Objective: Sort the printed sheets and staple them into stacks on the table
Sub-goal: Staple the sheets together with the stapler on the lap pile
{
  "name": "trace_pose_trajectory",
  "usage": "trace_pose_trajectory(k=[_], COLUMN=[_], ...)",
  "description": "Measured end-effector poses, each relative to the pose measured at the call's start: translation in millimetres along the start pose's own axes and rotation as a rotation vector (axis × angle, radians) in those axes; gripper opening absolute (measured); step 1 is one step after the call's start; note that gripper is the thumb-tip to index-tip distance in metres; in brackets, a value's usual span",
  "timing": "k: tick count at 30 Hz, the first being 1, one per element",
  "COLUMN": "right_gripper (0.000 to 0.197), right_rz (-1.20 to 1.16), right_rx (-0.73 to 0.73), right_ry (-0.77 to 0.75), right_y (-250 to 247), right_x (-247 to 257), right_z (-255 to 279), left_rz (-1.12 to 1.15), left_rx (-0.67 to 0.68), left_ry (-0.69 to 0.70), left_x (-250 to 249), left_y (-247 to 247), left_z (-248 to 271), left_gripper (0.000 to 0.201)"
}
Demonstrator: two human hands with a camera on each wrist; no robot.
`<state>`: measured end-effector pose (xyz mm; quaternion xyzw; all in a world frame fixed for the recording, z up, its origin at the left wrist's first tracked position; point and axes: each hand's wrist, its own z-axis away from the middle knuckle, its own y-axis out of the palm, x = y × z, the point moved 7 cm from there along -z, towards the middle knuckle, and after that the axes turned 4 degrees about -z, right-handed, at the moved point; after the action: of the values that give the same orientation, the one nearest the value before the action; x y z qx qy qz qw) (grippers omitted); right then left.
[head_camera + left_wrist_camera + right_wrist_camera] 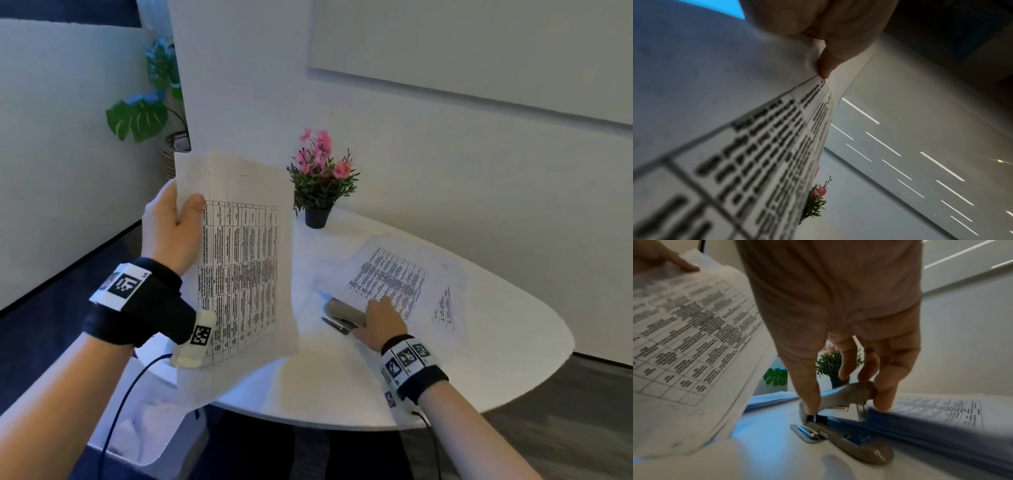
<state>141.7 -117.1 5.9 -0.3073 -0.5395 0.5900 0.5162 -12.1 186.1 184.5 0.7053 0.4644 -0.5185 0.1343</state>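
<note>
While left-held, sheets (239, 260) beside stapler (344, 313).

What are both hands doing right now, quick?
Left hand: holds the printed sheets up, thumb pinching their edge.
Right hand: fingers and thumb closed round the stapler on the table.

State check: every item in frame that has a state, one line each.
Left hand: holds the printed table sheets upright above the table, thumb pinching the left edge.
Right hand: fingers curled around the grey metal stapler.
Grey metal stapler: on the white oval table, mouth open.
Printed sheets on the table: lying flat, loosely fanned.
Pink flower pot plant: upright on the table.
</note>
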Motion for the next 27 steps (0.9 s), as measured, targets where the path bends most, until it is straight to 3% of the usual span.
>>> trace_pose_trajectory(k=[2, 4, 8, 14, 16, 18, 21, 24, 27], right_gripper=[0.059, 0.063, 0.057, 0.028, 0.021, 0.023, 0.019, 0.025, 0.047], right_rz=[0.052, 0.081, -0.003, -0.125, -0.305, -0.629, -1.009, -1.215, -1.439], right_rx=[-0.023, -0.054, -0.006, 0.143, 0.107, 0.074, -0.01, -0.189, -0.31], right_ry=[0.034, 0.039, 0.024, -0.05, -0.052, -0.021, 0.034, 0.033, -0.088], right_y=[0, -1, 10, 24, 12, -5, -33, -54, -72], right_x=[1, 6, 10, 9, 1, -11, -28, -45, -50], right_z=[-2, -4, -6, 2, 3, 11, 28, 34, 42], left_rz=[0.001, -0.014, 0.0, 0.09, 0.167, 0.23, 0.223, 0.1, -0.07], left_rx=[0.022, 0.047, 0.067, 0.046, 0.0, -0.057, -0.105, -0.032, 0.101], left_ry=[-0.003, 0.007, 0.033, 0.067, 0.051, 0.009, -0.148, -0.379, -0.473], left_x=[1, -2, -10, -22, -19, -3, 47, 107, 139], left_y=[5, 11, 18, 11, 10, 13, 31, 55, 76], left_z=[4, 8, 11, 6, 3, -2, -8, 2, 30], left_gripper=[0.018, 0.017, 0.017, 0.01, 0.011, 0.013, 0.026, 0.058, 0.073])
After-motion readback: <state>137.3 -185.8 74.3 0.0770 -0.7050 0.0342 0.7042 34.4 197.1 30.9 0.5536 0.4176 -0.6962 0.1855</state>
